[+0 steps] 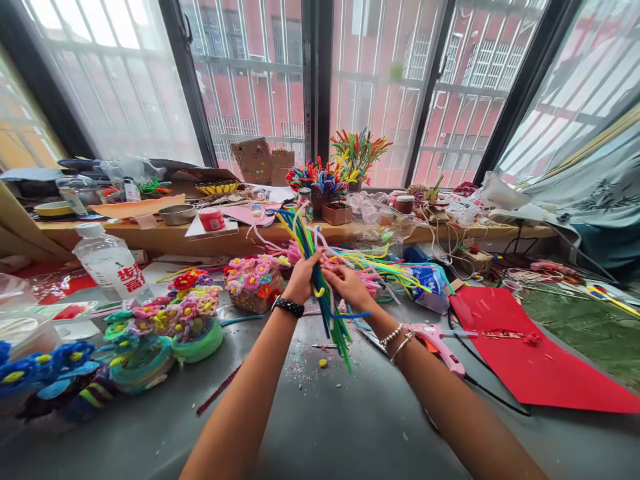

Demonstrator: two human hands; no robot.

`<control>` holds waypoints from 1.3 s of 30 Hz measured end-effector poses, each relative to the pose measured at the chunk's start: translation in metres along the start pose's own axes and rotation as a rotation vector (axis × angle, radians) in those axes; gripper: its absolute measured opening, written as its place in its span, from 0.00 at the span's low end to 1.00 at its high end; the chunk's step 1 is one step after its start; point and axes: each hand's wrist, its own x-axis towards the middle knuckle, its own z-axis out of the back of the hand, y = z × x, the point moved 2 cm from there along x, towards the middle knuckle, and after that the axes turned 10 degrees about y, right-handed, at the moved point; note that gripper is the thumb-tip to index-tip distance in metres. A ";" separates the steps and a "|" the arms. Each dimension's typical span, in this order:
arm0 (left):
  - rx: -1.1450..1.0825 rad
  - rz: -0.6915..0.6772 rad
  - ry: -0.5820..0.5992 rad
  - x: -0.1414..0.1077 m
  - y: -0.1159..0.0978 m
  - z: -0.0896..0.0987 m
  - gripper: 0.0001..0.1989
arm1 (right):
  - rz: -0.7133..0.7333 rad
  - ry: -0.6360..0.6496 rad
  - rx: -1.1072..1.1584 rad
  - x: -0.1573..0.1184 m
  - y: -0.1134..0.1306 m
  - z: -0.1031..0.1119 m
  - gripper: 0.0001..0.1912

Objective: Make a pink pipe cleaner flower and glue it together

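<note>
A bundle of pipe cleaners, mostly blue and green with some yellow and white, is gripped in my left hand. The stems point up and down, slightly tilted. My right hand is closed in a pinch close against the bundle's right side; what lies between its fingertips is too small to make out. Behind my hands, more loose pipe cleaners in pink, yellow and green lie spread in a pile. A box of pink pipe-cleaner flowers stands left of my left hand. Scissors lie partly hidden beneath the bundle.
A pink glue gun lies right of my right forearm, beside a red sheet. Pots of pipe-cleaner flowers and a plastic bottle stand at left. Glitter and scraps dot the grey table. A cluttered wooden ledge runs behind.
</note>
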 end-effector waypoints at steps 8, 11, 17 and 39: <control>0.033 0.058 0.001 0.013 0.009 0.009 0.12 | -0.079 -0.143 0.118 0.028 0.001 0.020 0.17; 0.023 0.088 0.022 0.013 0.003 0.012 0.12 | -0.092 -0.194 0.042 0.043 -0.006 0.030 0.13; -0.010 0.088 0.033 -0.004 -0.029 0.017 0.13 | -0.174 -0.590 -0.189 0.058 -0.034 0.068 0.12; 0.118 -0.288 0.043 -0.078 -0.069 -0.017 0.11 | 0.171 0.342 -0.007 -0.022 0.047 -0.043 0.21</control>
